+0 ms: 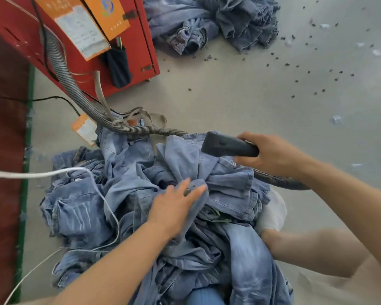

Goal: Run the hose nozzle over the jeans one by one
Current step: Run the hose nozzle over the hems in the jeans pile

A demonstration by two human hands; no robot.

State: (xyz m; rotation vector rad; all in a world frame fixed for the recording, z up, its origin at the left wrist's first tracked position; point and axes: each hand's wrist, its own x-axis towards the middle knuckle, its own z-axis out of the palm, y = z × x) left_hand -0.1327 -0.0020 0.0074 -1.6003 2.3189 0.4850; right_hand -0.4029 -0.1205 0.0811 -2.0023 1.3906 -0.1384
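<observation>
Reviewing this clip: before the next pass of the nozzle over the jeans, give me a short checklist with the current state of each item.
1. Nozzle held firmly: ok, the right hand grips its rear end.
2. Nozzle mouth on the denim: cannot tell, it sits at the top of the near jeans pile, contact unclear.
3. Fabric steadied: ok, the left hand rests flat on the pile with straight fingers.
4. One pair singled out: not ok, the jeans lie bunched together.
5. Hose free to follow: ok, no kink is visible along the part in view.
6. White cord clear of the work: not ok, it lies across the pile.
</observation>
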